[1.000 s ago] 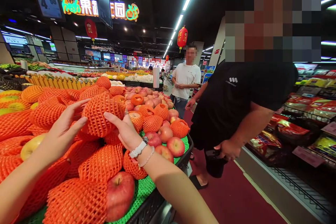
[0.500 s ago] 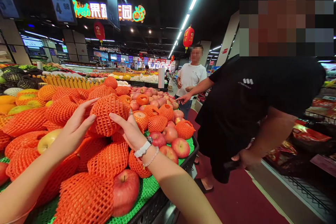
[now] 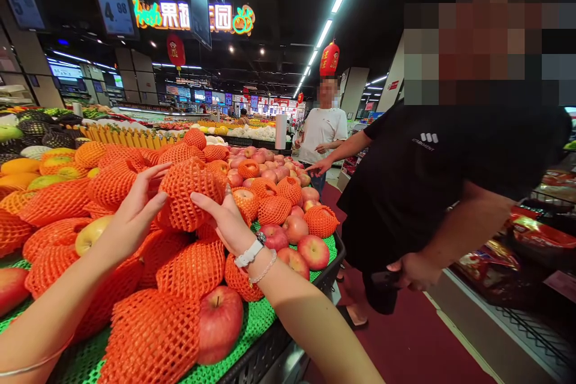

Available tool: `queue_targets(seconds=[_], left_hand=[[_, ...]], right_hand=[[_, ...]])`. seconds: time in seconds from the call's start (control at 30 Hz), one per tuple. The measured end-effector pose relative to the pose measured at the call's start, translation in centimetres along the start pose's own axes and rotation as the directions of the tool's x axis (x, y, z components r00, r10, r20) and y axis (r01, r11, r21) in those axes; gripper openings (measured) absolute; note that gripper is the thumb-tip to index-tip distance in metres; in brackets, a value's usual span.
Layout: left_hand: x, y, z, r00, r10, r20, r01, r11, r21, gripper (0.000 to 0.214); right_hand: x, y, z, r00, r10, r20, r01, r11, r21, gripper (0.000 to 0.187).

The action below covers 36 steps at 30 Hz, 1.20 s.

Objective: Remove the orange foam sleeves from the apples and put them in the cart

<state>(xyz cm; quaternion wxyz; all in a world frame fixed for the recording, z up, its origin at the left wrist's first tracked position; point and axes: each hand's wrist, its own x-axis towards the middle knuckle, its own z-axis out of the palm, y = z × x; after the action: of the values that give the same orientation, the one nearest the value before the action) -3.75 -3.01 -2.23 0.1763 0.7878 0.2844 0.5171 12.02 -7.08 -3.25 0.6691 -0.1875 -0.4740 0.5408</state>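
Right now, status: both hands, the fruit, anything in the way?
Left hand, right hand: cupped around orange foam-netted fruit. Fruit type hidden by netting. Netted pile below; another person's hand by far apples, apart from both.

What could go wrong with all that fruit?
The round fruit in orange foam netting, cupped between the bare left hand and the right hand with a white watch, might slip and jostle the pile. If bumped, the round, shiny red apple without netting could roll over the nearby black plastic rim and bruise.
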Motion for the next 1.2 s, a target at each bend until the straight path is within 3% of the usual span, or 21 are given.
queue_targets(seconds=[0.13,0.3,0.43,0.73,0.97,1.03,1.13,1.17,1.2], left_hand=[[0.1,-0.2,-0.2,0.998,-0.025,0.053,0.027,0.999,-0.039,0.080],[0.2,0.5,-0.2,0.995,-0.078,0.059,0.069,0.989,0.132,0.110],[0.1,0.5,-0.1,0.999,-0.028,0.021,0.023,0.984,0.178,0.105],[-0.1,0.4,-0.2,0.998,0.062,0.014,-0.064,0.977,0.203,0.102],[-0.4,0.9,0.7,0.966,0.232,-0.117,-0.187,0.933,0.309,0.089],[-0.5,0.9,0.9,0.944,0.302,-0.135,-0.238,0.904,0.355,0.086],[-0.4,0.8,0.6,0.916,0.368,-0.161,-0.288,0.881,0.376,0.086],[-0.3,0.8,0.4,0.905,0.390,-0.169,-0.306,0.874,0.377,0.087],[-0.1,0.8,0.1,0.891,0.420,-0.174,-0.331,0.862,0.383,0.089]], right_hand=[[0.0,-0.3,0.1,1.000,-0.018,0.020,0.019,0.999,-0.031,0.073],[0.0,-0.6,0.2,0.998,0.030,0.048,-0.026,0.997,-0.078,0.087],[-0.1,-0.6,0.0,0.995,0.071,0.074,-0.062,0.991,-0.118,0.093],[-0.1,-1.0,0.0,0.988,0.076,0.137,-0.056,0.988,-0.143,0.084],[0.3,-2.4,-1.1,0.965,0.120,0.233,-0.031,0.935,-0.353,0.095],[1.3,-3.6,-2.1,0.977,0.133,0.168,-0.048,0.901,-0.432,0.085],[4.0,-6.0,-4.3,0.997,0.051,-0.059,-0.076,0.820,-0.567,0.071],[5.1,-6.8,-5.3,0.989,-0.009,-0.147,-0.094,0.729,-0.678,0.066],[6.1,-7.6,-6.3,0.969,-0.083,-0.234,-0.147,0.569,-0.809,0.062]])
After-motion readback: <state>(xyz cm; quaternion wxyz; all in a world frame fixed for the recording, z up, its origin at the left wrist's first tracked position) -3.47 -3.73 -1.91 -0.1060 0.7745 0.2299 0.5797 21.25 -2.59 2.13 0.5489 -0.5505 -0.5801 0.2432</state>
